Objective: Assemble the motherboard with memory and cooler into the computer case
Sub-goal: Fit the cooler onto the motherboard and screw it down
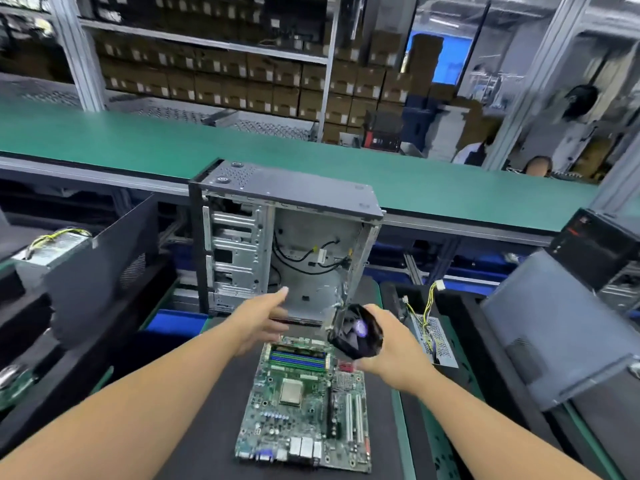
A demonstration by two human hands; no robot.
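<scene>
- The right hand point(394, 355) is gripping the black cooler fan point(356, 336), holding it tilted in the air just past the motherboard's far edge, at about one o'clock from the CPU.
- The left hand point(263, 320) is hanging open, fingers relaxed, reaching toward the upright computer case point(284, 233) at twelve o'clock; it is touching nothing I can make out.
- The motherboard point(304, 407) is lying flat on the dark worktop point(214, 393), memory sticks point(298, 360) already seated in the slots at its far end, the CPU point(290, 392) bare in the middle.
- So the cooler step looks to be in hand: next, I reckon, the fan needs lowering squarely over the CPU with its mounts lined up.
- The case is standing open, loose cables inside, well clear of the board.
- Writing: a red mark on the black unit point(588, 237) at two o'clock, too blurred to read; nothing legible on board or fan.
</scene>
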